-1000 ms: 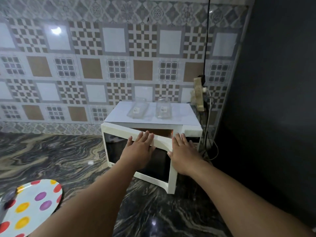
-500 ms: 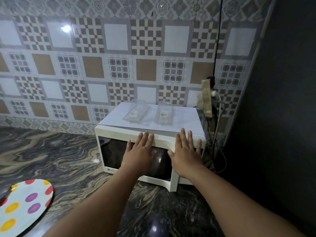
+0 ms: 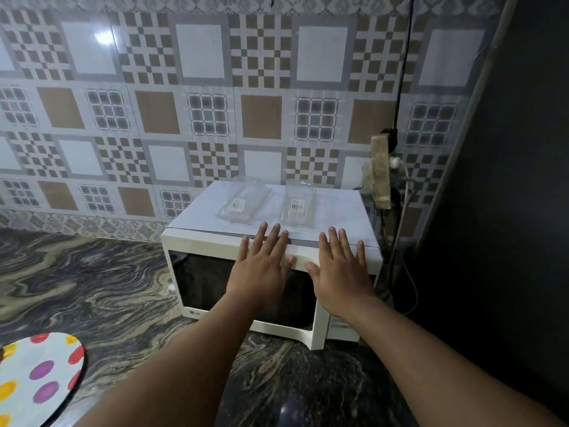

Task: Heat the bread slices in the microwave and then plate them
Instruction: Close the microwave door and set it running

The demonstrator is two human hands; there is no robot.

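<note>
Microwave point(image 3: 246, 288) door looks closed, left hand point(image 3: 261, 266) and right hand point(image 3: 335, 272) flat on it, fingers straight; bread unseen (presumably inside), spotted plate point(image 3: 37, 377) at 8 o'clock awaits; heating, plating remain.

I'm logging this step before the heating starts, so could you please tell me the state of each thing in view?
microwave door: closed, both palms flat on its upper edge.
left hand: open, fingers straight, pressing the door.
right hand: open, fingers spread, pressing the door.
two clear plastic containers: lying on top of the microwave, apparently empty.
spotted plate: on the counter at lower left; no bread on the part in view.
</note>
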